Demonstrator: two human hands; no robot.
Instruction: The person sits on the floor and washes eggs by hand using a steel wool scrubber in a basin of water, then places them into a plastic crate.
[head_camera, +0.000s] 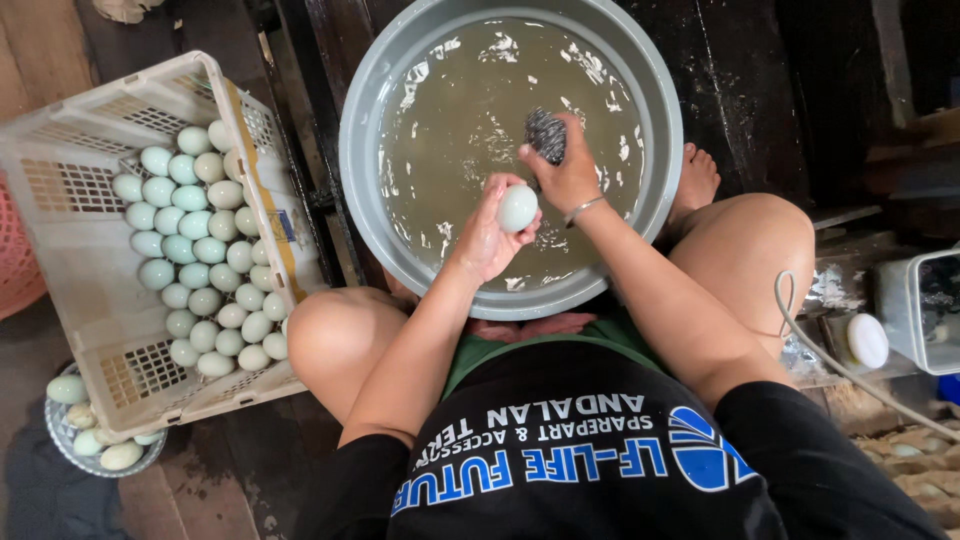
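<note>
At the far left, low in the frame, a small round metal wire bowl (104, 440) holds a few eggs, some pale green and some mottled and dirty-looking. Just above it a tilted white slotted plastic crate (75, 200) carries many pale blue-green duck eggs (195, 250), packed in close rows along its lower side; these look clean, so a good share of the washing seems done, judging by how they lie. How many eggs remain to be scrubbed cannot be read for sure, though the few in the wire bowl may be the ones left.

Between the person's bent knees sits a wide round grey plastic basin (360, 180) filled with cloudy water, with pale flecks floating on it. Above the water the left hand (487, 235) cups one pale green egg (517, 208), fingers curled narrowly about it from below and behind so the shell faces up. Just to its right the right hand (568, 172), a thin bracelet at the wrist, grips a dark steel-wool scouring pad (545, 133) in closed fingers, the pad held near the egg but not plainly touching it.

Further right, a white round plastic lid (867, 340) lies near a grey hose (800, 330), beside a pale boxy container (920, 310) at the edge.
</note>
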